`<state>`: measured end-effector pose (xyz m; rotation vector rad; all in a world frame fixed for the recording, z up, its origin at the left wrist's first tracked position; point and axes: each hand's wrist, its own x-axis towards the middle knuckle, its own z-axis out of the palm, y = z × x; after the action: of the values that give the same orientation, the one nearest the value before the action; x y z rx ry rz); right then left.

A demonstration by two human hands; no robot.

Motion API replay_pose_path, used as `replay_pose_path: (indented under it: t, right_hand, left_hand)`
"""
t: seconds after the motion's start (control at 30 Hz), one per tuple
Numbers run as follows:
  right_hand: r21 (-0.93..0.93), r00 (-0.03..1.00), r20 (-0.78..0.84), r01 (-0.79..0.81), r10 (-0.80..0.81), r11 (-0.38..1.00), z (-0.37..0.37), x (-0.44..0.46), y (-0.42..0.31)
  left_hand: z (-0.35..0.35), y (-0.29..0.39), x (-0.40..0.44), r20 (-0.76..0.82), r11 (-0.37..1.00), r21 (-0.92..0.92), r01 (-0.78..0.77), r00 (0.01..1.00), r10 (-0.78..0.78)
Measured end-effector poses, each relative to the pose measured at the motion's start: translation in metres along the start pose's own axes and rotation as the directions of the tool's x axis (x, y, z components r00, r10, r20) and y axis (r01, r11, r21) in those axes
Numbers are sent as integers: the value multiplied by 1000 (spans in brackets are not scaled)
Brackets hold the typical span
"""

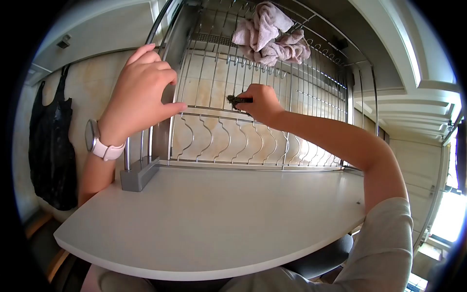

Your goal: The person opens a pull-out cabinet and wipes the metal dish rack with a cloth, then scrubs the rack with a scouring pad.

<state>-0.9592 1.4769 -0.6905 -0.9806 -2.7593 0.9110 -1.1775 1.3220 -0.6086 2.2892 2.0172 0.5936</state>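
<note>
A pull-out wire rack [214,73] lies beyond a pale drawer front. My right hand [261,103] is closed round a dark green scouring pad [238,100], held at the rack's wires near the wavy front section. At the rack's left side is my left hand [148,82], with a watch on the wrist; its fingers are bent at the side rail and the thumb stands apart, with nothing seen in its palm. A crumpled pinkish cloth [267,36] rests on the far part of the rack.
The white drawer front [209,219] spans the near side, with a grey bracket [138,176] at its left corner. A black plastic bag [52,146] hangs at the left. White cabinet doors [413,160] stand on the right.
</note>
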Motion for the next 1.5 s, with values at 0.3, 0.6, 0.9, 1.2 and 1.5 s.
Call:
replay_pose_path:
  t: [0.3, 0.6, 0.9, 1.2, 1.5]
  right_hand:
    - [-54, 998, 51, 43, -40, 998, -5, 7, 6]
    - [-70, 980, -1, 197, -198, 978, -7, 13, 17]
    - [-31, 982, -7, 187, -187, 982, -3, 9, 11]
    - [-23, 999, 44, 3, -2, 1000, -8, 16, 6]
    - [-35, 1000, 4, 28, -28, 999, -10, 17, 7]
  left_hand:
    - [-3, 3, -2, -50, 1000, 7, -26, 998, 27]
    - [-3, 2, -2, -52, 999, -17, -34, 998, 33]
    - [-2, 0, -1, -70, 999, -18, -41, 997, 39]
    - [-2, 0, -1, -60, 999, 6, -32, 998, 33]
    - [-4, 2, 0, -56, 999, 10, -30, 998, 31]
